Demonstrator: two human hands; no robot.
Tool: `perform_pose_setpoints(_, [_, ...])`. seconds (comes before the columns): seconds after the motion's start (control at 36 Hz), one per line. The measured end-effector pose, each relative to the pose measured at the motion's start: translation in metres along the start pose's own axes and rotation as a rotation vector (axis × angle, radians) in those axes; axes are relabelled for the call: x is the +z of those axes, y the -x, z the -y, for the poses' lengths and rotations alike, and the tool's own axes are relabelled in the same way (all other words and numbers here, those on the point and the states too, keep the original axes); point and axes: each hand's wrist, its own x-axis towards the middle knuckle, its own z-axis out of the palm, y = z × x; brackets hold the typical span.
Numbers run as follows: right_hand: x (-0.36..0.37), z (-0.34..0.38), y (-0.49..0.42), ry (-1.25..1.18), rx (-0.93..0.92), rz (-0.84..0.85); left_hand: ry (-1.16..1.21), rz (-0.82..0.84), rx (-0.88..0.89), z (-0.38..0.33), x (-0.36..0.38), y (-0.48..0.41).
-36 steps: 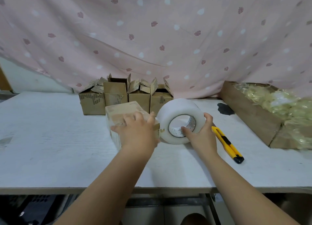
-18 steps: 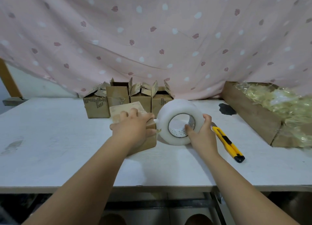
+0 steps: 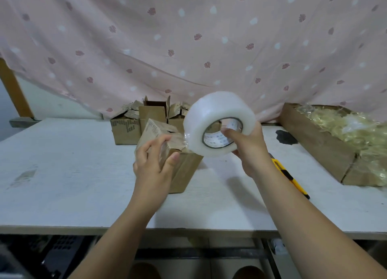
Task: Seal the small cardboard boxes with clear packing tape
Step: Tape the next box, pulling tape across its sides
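Observation:
A small closed cardboard box (image 3: 184, 171) stands tilted on the white table (image 3: 62, 184). My left hand (image 3: 154, 163) grips its near top corner, thumb and fingers curled over the edge. My right hand (image 3: 248, 151) holds a large roll of clear packing tape (image 3: 217, 122) in the air just right of the box, fingers hooked through the core. A short stretch of tape runs from the roll onto the box top.
Several open small cardboard boxes (image 3: 125, 130) stand in a row behind. A yellow utility knife (image 3: 293, 180) lies right of my right arm. A long cardboard tray of clear plastic wrap (image 3: 335, 140) sits at the far right. A pink curtain (image 3: 188, 37) hangs behind.
My right hand has lifted the tape roll off the table and up above the box. My left hand has tipped the box and shifted from pressing its top to gripping its corner.

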Motion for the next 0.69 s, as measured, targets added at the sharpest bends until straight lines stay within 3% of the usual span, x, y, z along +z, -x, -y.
perform_pose_setpoints(0.14, [0.024, 0.004, 0.008, -0.231, 0.114, 0.044, 0.153, -0.020, -0.019, 0.007, -0.002, 0.015])
perform_pose_setpoints(0.22, [0.039, -0.006, 0.019, -0.306, 0.211, 0.154, 0.228, -0.048, -0.029, 0.011, 0.004, 0.025])
perform_pose_setpoints(0.33, [0.045, -0.009, 0.027, -0.182, 0.281, 0.267, 0.222, -0.105, -0.007, 0.011, 0.009, 0.032])
perform_pose_setpoints(0.47, [0.048, 0.000, 0.029, -0.078, 0.207, 0.320, -0.135, -0.215, 0.067, 0.011, 0.000, 0.026])
perform_pose_setpoints(0.61, [0.056, 0.009, 0.028, 0.026, 0.128, 0.309, -0.095, -0.100, 0.153, 0.007, -0.010, 0.009])
perform_pose_setpoints(0.69, [0.058, 0.011, 0.026, 0.033, 0.139, 0.302, -0.106, -0.127, 0.217, 0.014, -0.006, 0.009])
